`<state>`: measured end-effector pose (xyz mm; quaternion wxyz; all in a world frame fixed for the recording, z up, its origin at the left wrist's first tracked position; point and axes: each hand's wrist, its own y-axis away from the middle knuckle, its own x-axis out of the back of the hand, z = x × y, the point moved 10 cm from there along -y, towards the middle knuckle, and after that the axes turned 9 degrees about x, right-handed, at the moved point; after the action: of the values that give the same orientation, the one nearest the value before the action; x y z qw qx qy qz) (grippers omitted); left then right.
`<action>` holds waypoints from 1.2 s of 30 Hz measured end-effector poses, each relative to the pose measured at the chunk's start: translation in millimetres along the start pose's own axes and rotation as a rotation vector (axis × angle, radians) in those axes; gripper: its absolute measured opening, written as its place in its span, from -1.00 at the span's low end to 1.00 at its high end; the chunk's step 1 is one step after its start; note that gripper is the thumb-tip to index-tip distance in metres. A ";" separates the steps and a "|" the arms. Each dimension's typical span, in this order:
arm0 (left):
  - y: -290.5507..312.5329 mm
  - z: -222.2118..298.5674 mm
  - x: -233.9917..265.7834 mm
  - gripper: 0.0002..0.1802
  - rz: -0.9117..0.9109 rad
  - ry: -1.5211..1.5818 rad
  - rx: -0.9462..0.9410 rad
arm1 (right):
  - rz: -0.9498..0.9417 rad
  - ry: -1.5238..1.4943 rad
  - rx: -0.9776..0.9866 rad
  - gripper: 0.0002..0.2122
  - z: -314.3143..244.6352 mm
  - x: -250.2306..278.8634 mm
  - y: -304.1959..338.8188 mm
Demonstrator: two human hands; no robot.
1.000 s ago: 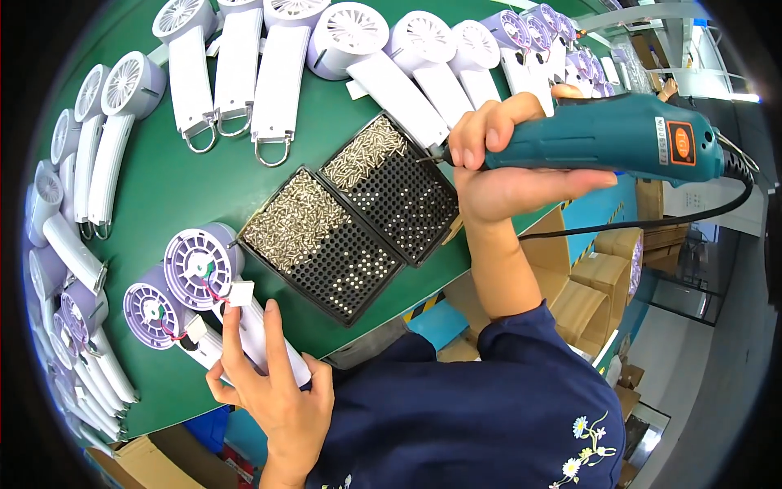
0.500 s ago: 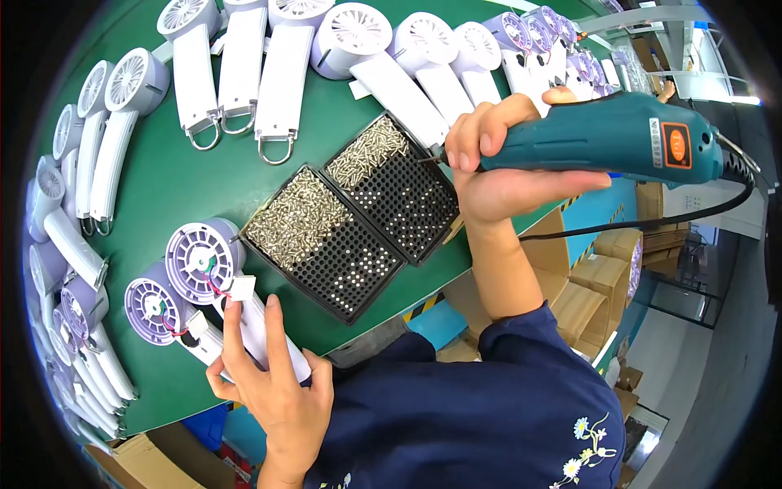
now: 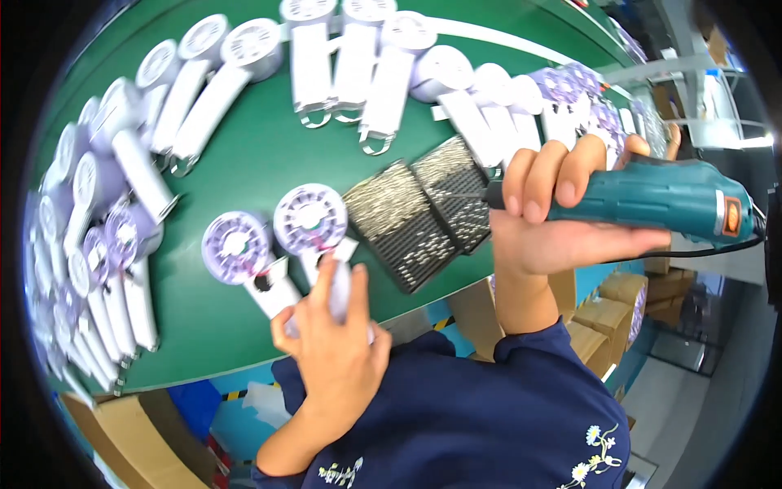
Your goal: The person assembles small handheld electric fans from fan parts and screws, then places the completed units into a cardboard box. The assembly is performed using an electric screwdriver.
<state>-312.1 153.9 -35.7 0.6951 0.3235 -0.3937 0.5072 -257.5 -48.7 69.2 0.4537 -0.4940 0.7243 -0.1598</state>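
Note:
My left hand rests over a white and lilac handheld fan, fingers along its handle and thumb at the side. That fan lies face up with its round head uncovered; red wires and a small white piece show at the neck. Left of it is a second open fan, its handle close to my outer fingers. My right hand is wrapped round a teal electric screwdriver, held sideways with its bit pointing left. The thin bit reaches over the black screw trays, which hold many small silvery screws.
White fans with metal loops stand in a row along the far side of the green table. More fans crowd the left. Cardboard boxes are below at right, and another box is at lower left.
The whole view has swung, so the table's things sit further right in it and look blurred. The screwdriver's bit now lies further over the trays. My left hand stays on the same fan.

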 end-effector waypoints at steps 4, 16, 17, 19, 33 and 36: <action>1.4 -3.2 -0.6 -0.35 0.037 0.012 -0.005 | -0.231 -0.178 -0.057 -0.20 33.8 -68.2 29.8; 3.2 -7.3 6.3 -0.34 0.137 0.107 -0.034 | -0.188 0.141 -0.202 -0.08 99.8 -88.4 46.1; 3.7 -7.5 6.0 -0.34 0.130 0.107 -0.035 | -0.192 0.140 -0.201 -0.08 102.0 -89.4 47.3; 4.8 -8.1 6.7 -0.34 0.133 0.107 -0.032 | -0.194 0.167 -0.258 -0.08 114.6 -86.1 54.9; 0.3 -7.7 2.9 -0.34 0.035 0.094 -0.019 | -0.272 0.179 -0.307 -0.09 133.8 -94.9 66.9; 1.3 -7.3 6.3 -0.34 0.087 0.077 -0.047 | -0.258 0.183 -0.333 -0.06 136.8 -93.4 70.1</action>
<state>-310.7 163.2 -33.6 0.6946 0.2698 -0.3920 0.5395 -176.7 93.7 -5.3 0.2741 -0.6340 0.7096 -0.1392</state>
